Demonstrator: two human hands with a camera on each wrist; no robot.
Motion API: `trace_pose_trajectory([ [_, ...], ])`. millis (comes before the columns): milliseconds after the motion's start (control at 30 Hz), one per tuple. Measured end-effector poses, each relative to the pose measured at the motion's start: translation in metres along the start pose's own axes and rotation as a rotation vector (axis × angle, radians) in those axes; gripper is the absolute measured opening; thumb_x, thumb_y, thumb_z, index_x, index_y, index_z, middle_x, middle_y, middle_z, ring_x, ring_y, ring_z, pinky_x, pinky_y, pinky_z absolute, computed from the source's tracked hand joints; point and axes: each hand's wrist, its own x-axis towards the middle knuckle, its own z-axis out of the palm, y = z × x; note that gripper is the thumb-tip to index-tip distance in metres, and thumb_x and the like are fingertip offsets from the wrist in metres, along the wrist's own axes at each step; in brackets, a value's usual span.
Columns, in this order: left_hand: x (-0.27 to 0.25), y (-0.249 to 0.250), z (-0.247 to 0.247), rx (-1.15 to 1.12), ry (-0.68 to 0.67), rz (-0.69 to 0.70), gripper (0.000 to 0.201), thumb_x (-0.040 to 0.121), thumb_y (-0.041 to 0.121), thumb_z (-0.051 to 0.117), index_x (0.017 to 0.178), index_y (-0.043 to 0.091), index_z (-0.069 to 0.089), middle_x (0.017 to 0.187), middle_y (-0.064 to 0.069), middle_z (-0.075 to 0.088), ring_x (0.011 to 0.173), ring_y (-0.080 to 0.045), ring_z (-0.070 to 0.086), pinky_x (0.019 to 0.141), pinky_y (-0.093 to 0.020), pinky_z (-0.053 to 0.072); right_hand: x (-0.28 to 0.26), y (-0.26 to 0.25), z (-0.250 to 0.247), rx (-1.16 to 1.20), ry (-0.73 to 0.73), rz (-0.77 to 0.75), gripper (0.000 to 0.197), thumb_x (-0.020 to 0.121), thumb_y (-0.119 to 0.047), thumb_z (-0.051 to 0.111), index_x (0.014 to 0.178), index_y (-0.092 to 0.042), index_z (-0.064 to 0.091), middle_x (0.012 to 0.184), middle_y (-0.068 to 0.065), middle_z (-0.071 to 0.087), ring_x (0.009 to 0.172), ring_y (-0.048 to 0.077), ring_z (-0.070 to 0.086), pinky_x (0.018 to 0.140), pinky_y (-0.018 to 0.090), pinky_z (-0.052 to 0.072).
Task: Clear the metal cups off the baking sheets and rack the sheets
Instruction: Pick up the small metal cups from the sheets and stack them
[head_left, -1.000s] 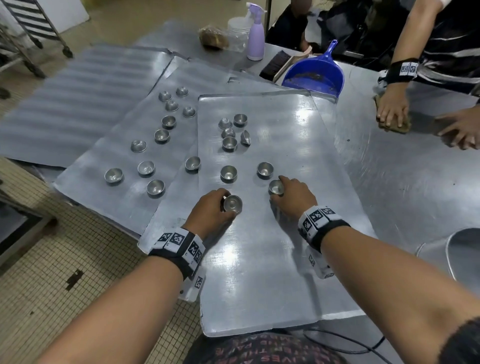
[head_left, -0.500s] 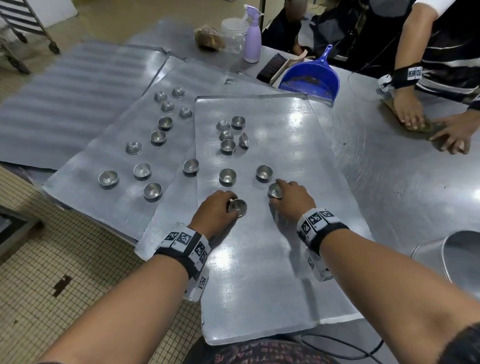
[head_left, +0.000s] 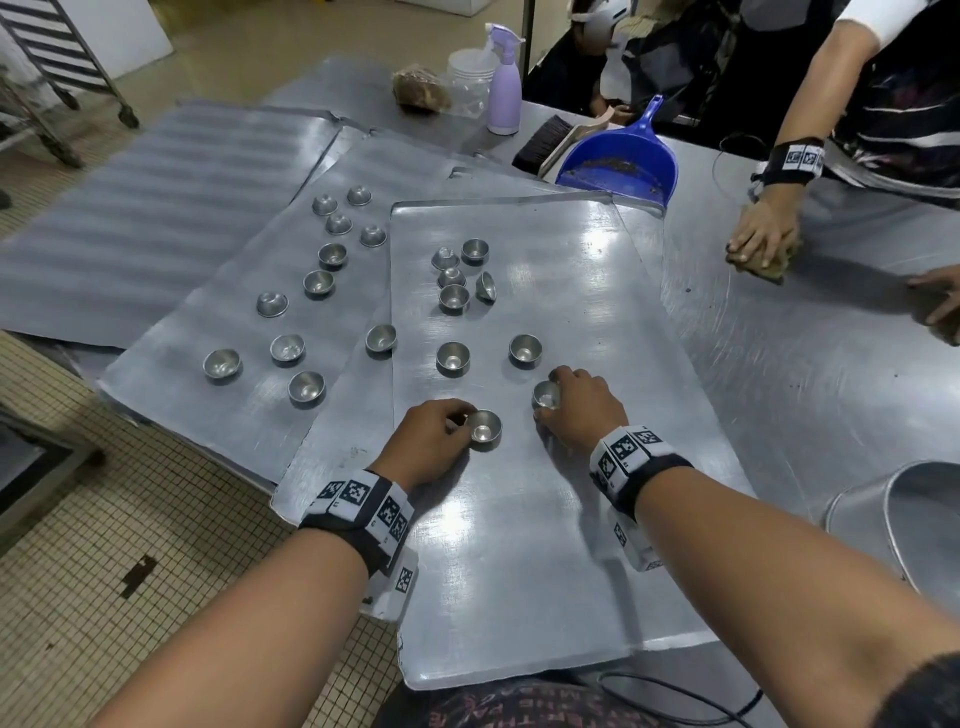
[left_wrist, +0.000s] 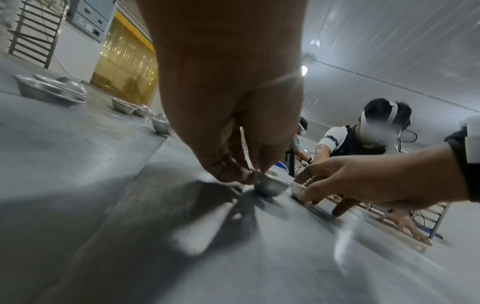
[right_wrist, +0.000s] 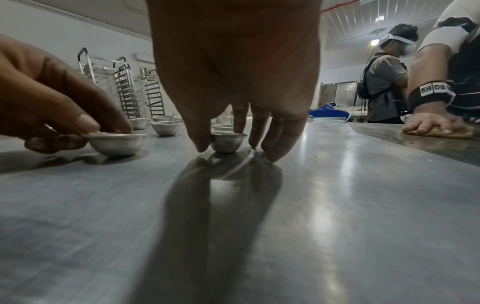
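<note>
Several small metal cups stand on two overlapping baking sheets; the near sheet (head_left: 545, 519) lies in front of me, the left sheet (head_left: 218, 415) beside it. My left hand (head_left: 457, 423) pinches the rim of one upright cup (head_left: 484, 428) on the near sheet; the left wrist view shows that same cup (left_wrist: 270, 186). My right hand (head_left: 558, 402) has thumb and forefinger round a second cup (head_left: 546, 396), and in the right wrist view this cup (right_wrist: 227, 142) still sits on the sheet. Two more cups (head_left: 453, 357) stand just beyond.
A third bare sheet (head_left: 130, 218) lies far left. A blue dustpan (head_left: 618, 166), brush and spray bottle (head_left: 504, 88) sit at the back. Another person's hands (head_left: 761, 234) wipe the table at right. A metal bowl's rim (head_left: 893, 519) shows at right; racks (right_wrist: 127, 90) stand behind.
Both hands stay on the same two cups; the left fingers have closed onto its cup's rim. The other person's hand has shifted its cloth on the table.
</note>
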Motion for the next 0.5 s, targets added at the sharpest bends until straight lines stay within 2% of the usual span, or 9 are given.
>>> trace_pose_trajectory([
  [167, -0.005, 0.006, 0.010, -0.022, 0.037, -0.095, 0.054, 0.092, 0.043, 0.070, 0.139, 0.019, 0.059, 0.117, -0.002, 0.068, 0.109, -0.019, 0.065, 0.097, -0.034, 0.051, -0.006, 0.010, -0.002, 0.025, -0.005, -0.014, 0.053, 0.089, -0.040, 0.064, 0.135, -0.020, 0.046, 0.130, 0.006, 0.055, 0.121, 0.029, 0.047, 0.092, 0.042, 0.048],
  [200, -0.004, 0.008, 0.013, 0.018, 0.033, -0.096, 0.051, 0.093, 0.043, 0.069, 0.136, 0.018, 0.061, 0.118, -0.002, 0.069, 0.110, -0.020, 0.065, 0.096, -0.035, 0.051, -0.007, 0.012, -0.002, 0.028, -0.006, -0.015, 0.052, 0.088, -0.039, 0.063, 0.133, -0.020, 0.047, 0.129, 0.006, 0.055, 0.121, 0.029, 0.047, 0.091, 0.042, 0.048],
  [300, -0.001, 0.014, 0.021, 0.107, 0.066, -0.102, 0.023, 0.095, 0.031, 0.064, 0.110, 0.016, 0.073, 0.105, -0.003, 0.073, 0.100, -0.022, 0.067, 0.084, -0.035, 0.053, -0.013, 0.018, -0.003, 0.054, 0.003, -0.017, 0.046, 0.087, -0.038, 0.062, 0.129, -0.020, 0.049, 0.125, 0.004, 0.058, 0.118, 0.028, 0.049, 0.088, 0.040, 0.048],
  [400, -0.003, 0.021, 0.027, 0.050, 0.137, -0.125, 0.007, 0.092, 0.019, 0.063, 0.093, 0.017, 0.069, 0.094, -0.004, 0.072, 0.092, -0.022, 0.068, 0.079, -0.037, 0.055, -0.021, 0.027, -0.003, 0.091, 0.018, -0.025, 0.039, 0.088, -0.035, 0.060, 0.123, -0.020, 0.052, 0.117, 0.004, 0.062, 0.112, 0.028, 0.052, 0.083, 0.038, 0.048],
  [500, -0.005, 0.021, 0.030, -0.081, 0.156, -0.135, 0.002, 0.091, 0.019, 0.062, 0.091, 0.021, 0.061, 0.087, -0.003, 0.072, 0.087, -0.021, 0.069, 0.077, -0.038, 0.057, -0.030, 0.036, -0.005, 0.130, 0.024, -0.028, 0.038, 0.087, -0.034, 0.062, 0.121, -0.020, 0.052, 0.109, 0.004, 0.064, 0.104, 0.027, 0.056, 0.082, 0.039, 0.051],
])
